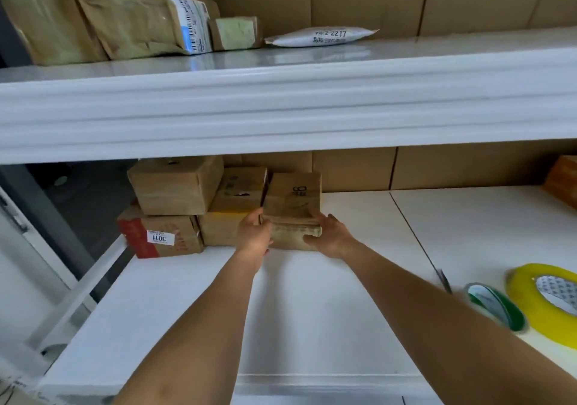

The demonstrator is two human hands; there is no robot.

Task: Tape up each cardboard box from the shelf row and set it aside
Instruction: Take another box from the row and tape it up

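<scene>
White shelving fills the view, parcels on the upper shelf (312, 61). At the lower shelf's (312, 311) back left corner sits a stack of cardboard boxes (175, 205). Beside it, the left hand (254, 236) and right hand (331, 236) clasp opposite sides of a cardboard box (292, 208), fingers curled round its near corners, apparently to draw it forward for taping. Near the right front edge wait a green tape roll (496, 306) and a yellow tape roll (543, 301), within reach.

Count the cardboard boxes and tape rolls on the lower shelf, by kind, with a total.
Cardboard boxes: 4 (top-left box, labelled box, middle box, held box)
Tape rolls: 2 (yellow roll, green roll)
Total: 6
</scene>
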